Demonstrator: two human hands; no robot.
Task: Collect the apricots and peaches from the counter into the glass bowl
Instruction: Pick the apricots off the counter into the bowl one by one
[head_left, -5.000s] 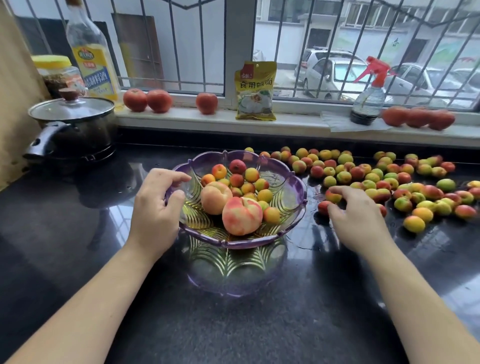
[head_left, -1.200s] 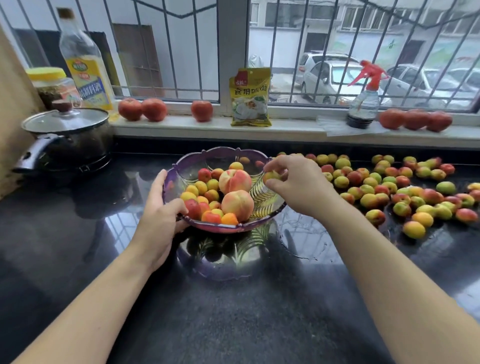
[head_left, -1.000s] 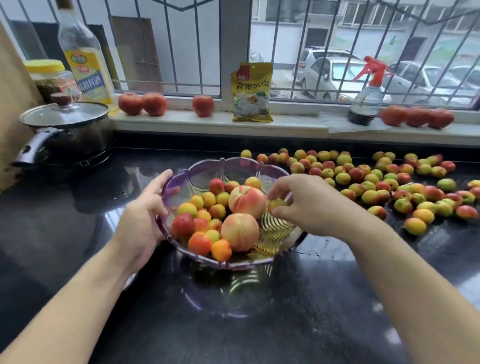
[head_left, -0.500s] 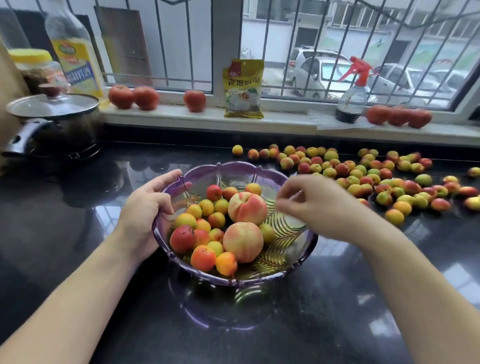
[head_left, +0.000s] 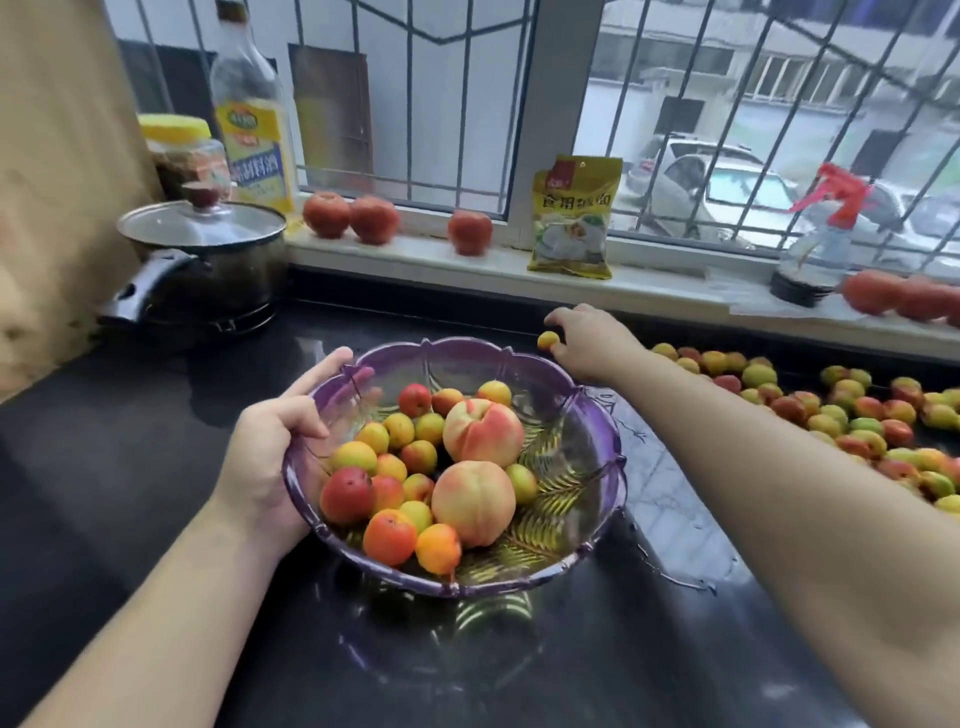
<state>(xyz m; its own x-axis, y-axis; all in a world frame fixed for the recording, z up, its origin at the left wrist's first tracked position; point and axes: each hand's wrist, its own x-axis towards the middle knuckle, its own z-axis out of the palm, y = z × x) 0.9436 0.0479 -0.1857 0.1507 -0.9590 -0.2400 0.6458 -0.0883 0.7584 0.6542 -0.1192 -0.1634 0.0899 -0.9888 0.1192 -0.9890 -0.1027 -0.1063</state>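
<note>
right hand (head_left: 587, 338) moved onto apricot (head_left: 548, 340), bottle (head_left: 254, 119) label unreadable

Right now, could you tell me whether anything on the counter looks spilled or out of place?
Yes: water is spilled on the black counter right of the glass bowl, and one apricot sits apart from the pile, at the right hand.

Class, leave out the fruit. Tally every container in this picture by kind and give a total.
Glass bowl: 1
Lidded pot: 1
Yellow-lidded jar: 1
Tall bottle: 1
Spray bottle: 1
Packet: 1
Total: 6
</note>
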